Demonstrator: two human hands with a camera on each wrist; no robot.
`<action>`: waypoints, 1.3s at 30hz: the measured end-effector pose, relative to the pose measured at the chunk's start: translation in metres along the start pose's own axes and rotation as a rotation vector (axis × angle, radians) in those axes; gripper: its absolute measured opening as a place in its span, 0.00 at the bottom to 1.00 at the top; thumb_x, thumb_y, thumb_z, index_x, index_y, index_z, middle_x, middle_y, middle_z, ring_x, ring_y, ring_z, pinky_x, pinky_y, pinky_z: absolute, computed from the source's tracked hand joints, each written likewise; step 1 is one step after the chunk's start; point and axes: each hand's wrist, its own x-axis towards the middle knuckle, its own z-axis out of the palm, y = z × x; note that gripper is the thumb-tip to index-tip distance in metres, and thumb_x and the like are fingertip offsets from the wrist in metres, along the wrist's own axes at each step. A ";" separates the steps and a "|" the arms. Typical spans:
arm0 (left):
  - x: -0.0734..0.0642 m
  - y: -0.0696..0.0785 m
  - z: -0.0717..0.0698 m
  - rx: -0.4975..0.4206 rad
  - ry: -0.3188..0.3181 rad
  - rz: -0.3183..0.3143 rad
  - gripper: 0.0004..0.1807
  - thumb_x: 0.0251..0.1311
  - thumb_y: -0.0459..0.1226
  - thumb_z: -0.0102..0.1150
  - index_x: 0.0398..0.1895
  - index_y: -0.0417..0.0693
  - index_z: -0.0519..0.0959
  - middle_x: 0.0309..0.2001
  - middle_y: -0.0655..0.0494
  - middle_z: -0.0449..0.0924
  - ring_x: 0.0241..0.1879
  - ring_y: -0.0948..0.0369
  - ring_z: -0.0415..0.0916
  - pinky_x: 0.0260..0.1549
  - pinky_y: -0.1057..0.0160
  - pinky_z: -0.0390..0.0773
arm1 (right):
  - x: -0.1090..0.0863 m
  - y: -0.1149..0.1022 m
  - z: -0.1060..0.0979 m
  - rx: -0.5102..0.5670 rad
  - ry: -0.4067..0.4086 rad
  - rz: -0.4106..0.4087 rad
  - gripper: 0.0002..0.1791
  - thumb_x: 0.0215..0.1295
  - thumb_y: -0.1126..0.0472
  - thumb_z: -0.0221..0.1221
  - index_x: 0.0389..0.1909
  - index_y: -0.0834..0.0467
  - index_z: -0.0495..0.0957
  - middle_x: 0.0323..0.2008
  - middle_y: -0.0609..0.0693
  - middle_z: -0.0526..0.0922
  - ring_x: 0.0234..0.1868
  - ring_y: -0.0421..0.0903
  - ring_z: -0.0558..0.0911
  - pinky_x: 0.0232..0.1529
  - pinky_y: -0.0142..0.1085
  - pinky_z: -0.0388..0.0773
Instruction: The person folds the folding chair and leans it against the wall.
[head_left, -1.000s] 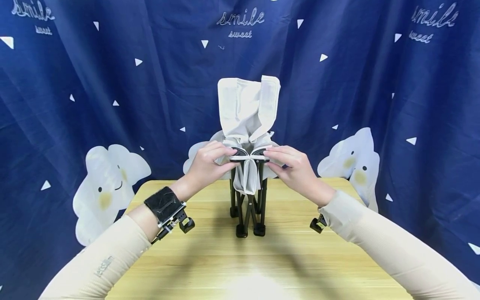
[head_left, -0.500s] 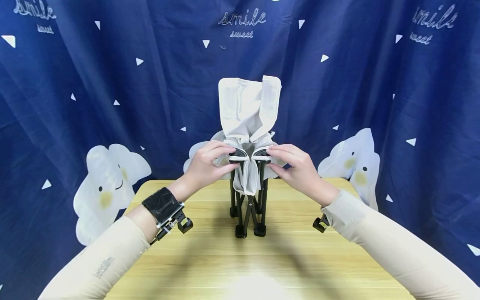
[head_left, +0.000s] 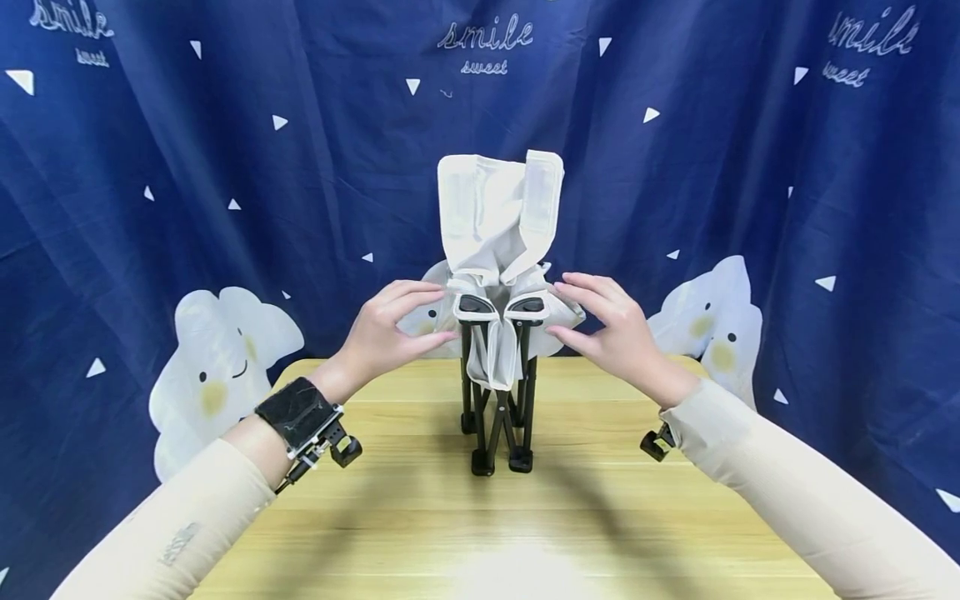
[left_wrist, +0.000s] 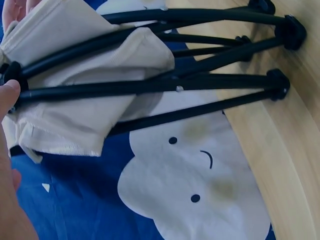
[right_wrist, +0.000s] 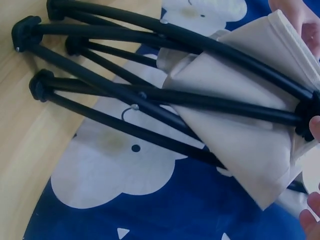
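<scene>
A small folding chair (head_left: 459, 208) with off-white fabric and black tube legs (head_left: 529, 400) stands folded and upright on the wooden table (head_left: 390, 517). Two black corner pieces (head_left: 474, 306) show at the front of its seat. My left hand (head_left: 378, 333) is held just left of the seat, its fingers spread from the thumb, holding nothing. On the opposite side, my right hand (head_left: 615, 329) is likewise spread beside the fabric. The crossed legs (left_wrist: 225, 81) and their black feet appear in the left wrist view, and the fabric seat (right_wrist: 250, 150) hangs between the legs in the right wrist view.
A dark blue curtain (head_left: 225, 92) with white clouds and triangles hangs behind the table's far edge. Small cameras on mounts (head_left: 347, 450) sit under both wrists.
Both hands pinched the front corners of the chair's seat earlier. They have let go and moved outward to either side. The two corners have parted slightly, and the chair stays standing.
</scene>
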 end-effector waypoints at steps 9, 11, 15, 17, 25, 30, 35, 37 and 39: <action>-0.013 -0.010 -0.008 0.050 0.007 -0.036 0.34 0.42 0.38 0.91 0.57 0.39 0.88 0.58 0.42 0.89 0.59 0.46 0.85 0.60 0.49 0.83 | -0.010 0.014 -0.004 -0.014 0.016 0.032 0.37 0.46 0.67 0.84 0.61 0.65 0.85 0.59 0.68 0.87 0.60 0.68 0.84 0.63 0.57 0.78; -0.015 -0.012 -0.010 0.054 0.010 -0.042 0.35 0.42 0.38 0.91 0.57 0.40 0.89 0.59 0.43 0.89 0.60 0.46 0.85 0.61 0.50 0.83 | -0.012 0.016 -0.005 -0.018 0.016 0.038 0.37 0.46 0.67 0.84 0.61 0.65 0.85 0.59 0.68 0.87 0.60 0.68 0.84 0.63 0.57 0.78; -0.020 -0.015 -0.012 0.054 0.007 -0.056 0.35 0.42 0.37 0.91 0.58 0.41 0.88 0.60 0.45 0.89 0.60 0.47 0.85 0.62 0.53 0.82 | -0.015 0.018 -0.007 -0.022 0.019 0.050 0.37 0.44 0.68 0.84 0.61 0.65 0.86 0.59 0.68 0.87 0.60 0.68 0.84 0.62 0.57 0.78; -0.022 -0.016 -0.014 0.054 0.000 -0.062 0.36 0.42 0.37 0.91 0.58 0.41 0.88 0.61 0.45 0.89 0.61 0.47 0.85 0.63 0.53 0.82 | -0.016 0.019 -0.008 -0.023 0.015 0.055 0.37 0.44 0.68 0.84 0.60 0.66 0.85 0.59 0.69 0.87 0.59 0.69 0.84 0.62 0.57 0.78; -0.029 -0.021 -0.018 0.072 -0.011 -0.084 0.37 0.41 0.38 0.91 0.59 0.40 0.88 0.60 0.42 0.88 0.60 0.45 0.84 0.61 0.51 0.82 | -0.023 0.023 -0.013 -0.031 0.003 0.083 0.38 0.43 0.68 0.84 0.61 0.67 0.85 0.59 0.70 0.86 0.60 0.70 0.83 0.62 0.55 0.77; -0.035 -0.023 -0.018 0.080 -0.016 -0.095 0.37 0.40 0.38 0.91 0.58 0.39 0.88 0.58 0.41 0.89 0.60 0.45 0.85 0.62 0.54 0.82 | -0.030 0.027 -0.014 -0.036 0.001 0.091 0.38 0.43 0.68 0.84 0.61 0.67 0.85 0.59 0.70 0.86 0.60 0.71 0.83 0.62 0.57 0.78; -0.041 -0.024 -0.016 0.080 -0.023 -0.109 0.36 0.40 0.38 0.91 0.57 0.39 0.88 0.57 0.42 0.89 0.59 0.44 0.85 0.63 0.58 0.81 | -0.037 0.032 -0.014 -0.036 0.002 0.098 0.38 0.43 0.68 0.84 0.61 0.67 0.85 0.59 0.70 0.86 0.59 0.70 0.83 0.61 0.58 0.77; -0.043 -0.025 -0.016 0.079 -0.024 -0.115 0.36 0.40 0.38 0.91 0.57 0.39 0.88 0.57 0.42 0.89 0.59 0.45 0.85 0.64 0.59 0.81 | -0.040 0.034 -0.015 -0.034 0.006 0.098 0.39 0.42 0.68 0.84 0.61 0.67 0.85 0.58 0.70 0.86 0.59 0.70 0.83 0.62 0.57 0.76; -0.046 -0.026 -0.014 0.079 -0.023 -0.120 0.36 0.39 0.38 0.91 0.57 0.38 0.88 0.57 0.41 0.89 0.59 0.45 0.85 0.64 0.58 0.81 | -0.042 0.035 -0.015 -0.036 0.012 0.105 0.39 0.42 0.68 0.84 0.61 0.67 0.85 0.58 0.70 0.86 0.59 0.70 0.83 0.63 0.54 0.76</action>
